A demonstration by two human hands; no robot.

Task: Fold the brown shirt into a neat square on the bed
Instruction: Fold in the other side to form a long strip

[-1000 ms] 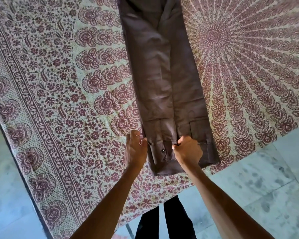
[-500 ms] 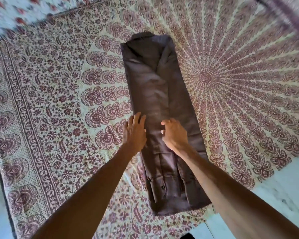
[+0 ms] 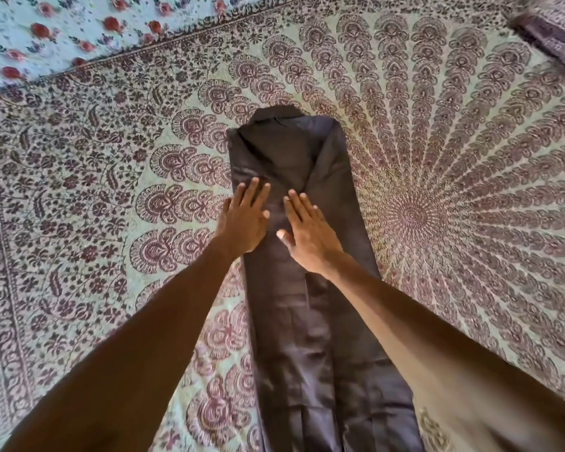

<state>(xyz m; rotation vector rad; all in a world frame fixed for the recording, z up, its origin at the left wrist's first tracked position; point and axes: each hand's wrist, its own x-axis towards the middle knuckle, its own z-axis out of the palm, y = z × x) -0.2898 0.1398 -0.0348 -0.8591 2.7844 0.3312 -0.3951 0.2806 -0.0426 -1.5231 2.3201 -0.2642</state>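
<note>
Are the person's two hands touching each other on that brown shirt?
Apart. The head view shows a strip of brown shirt between the left hand and the right hand.

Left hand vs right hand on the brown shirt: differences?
Left hand straddles the brown shirt's left edge, partly over the patterned bedsheet; right hand lies wholly on the shirt, near its middle.
Left hand's thumb lies close to its fingers; right hand's thumb is spread sideways.
Left hand's fingertips reach slightly farther up the shirt than right hand's.
Shared: both flat, fingers straight, palms down on the shirt.
</note>
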